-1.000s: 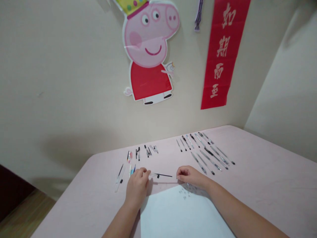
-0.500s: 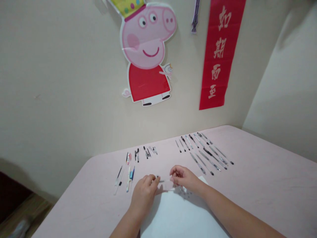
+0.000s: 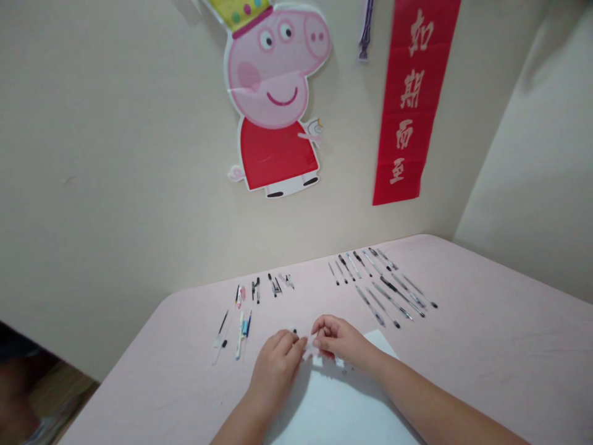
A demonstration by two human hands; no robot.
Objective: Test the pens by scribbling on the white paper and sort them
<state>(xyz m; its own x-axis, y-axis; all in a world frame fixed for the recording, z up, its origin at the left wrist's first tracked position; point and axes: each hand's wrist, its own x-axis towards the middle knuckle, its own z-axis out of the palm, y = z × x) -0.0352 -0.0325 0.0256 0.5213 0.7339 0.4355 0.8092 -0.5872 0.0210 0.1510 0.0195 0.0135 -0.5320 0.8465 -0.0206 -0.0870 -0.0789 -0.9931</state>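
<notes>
The L hand point(image 3: 277, 361) is now sitting close to the R hand point(image 3: 340, 337), fingertips nearly meeting above the paper's point(image 3: 333, 408) far edge; 1 sec ago they were well apart w/ a dark rod showing btwn them. So the work is prob. shifting to a fine two-handed fit. Both are curling thumb & fingers inward, w/ a pale piece point(image 3: 310, 347) showing btwn; can't tell if either's clamping it. A black bit point(image 3: 294, 331) is peeking out just beyond the L fingers.
</notes>
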